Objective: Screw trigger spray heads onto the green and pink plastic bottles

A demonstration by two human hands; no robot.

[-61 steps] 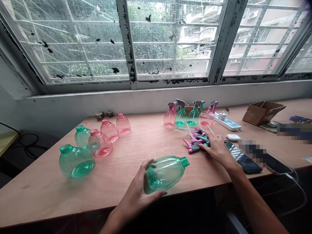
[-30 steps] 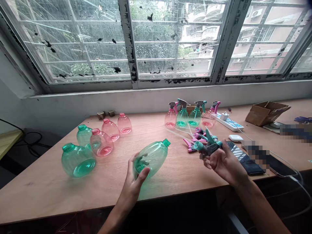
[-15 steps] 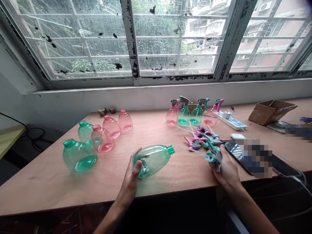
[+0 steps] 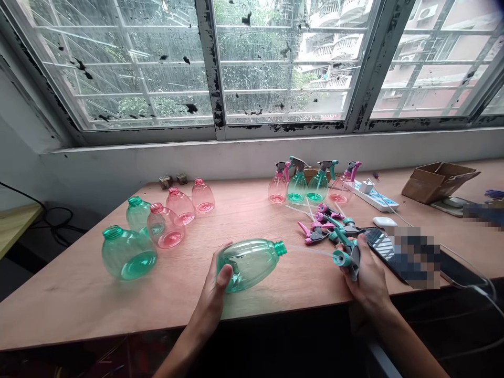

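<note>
My left hand [image 4: 214,286] is wrapped round the base of a clear green bottle [image 4: 252,264], which lies tilted with its open threaded neck facing right. In my right hand [image 4: 368,273] is a teal and grey spray head [image 4: 346,255]. Its thin pale tube points left, the end near the bottle's neck; whether the tip has entered cannot be made out. Just beyond that hand lies a pile of pink and teal spray heads [image 4: 321,227]. Several open bottles, among them a green bottle [image 4: 128,257] and a pink bottle [image 4: 167,226], stand on the left.
Along the back stand several bottles with spray heads fitted [image 4: 297,186]. A white power strip [image 4: 376,197], a white case [image 4: 385,222], a phone [image 4: 388,249] with cables and an open cardboard box [image 4: 435,181] occupy the right. The table's front edge [image 4: 283,311] runs below both hands.
The green bottle in my left hand has shifted slightly right and down, its neck closer to the tube. My right hand stays nearly in place, the tube now pointing more directly at the neck.
</note>
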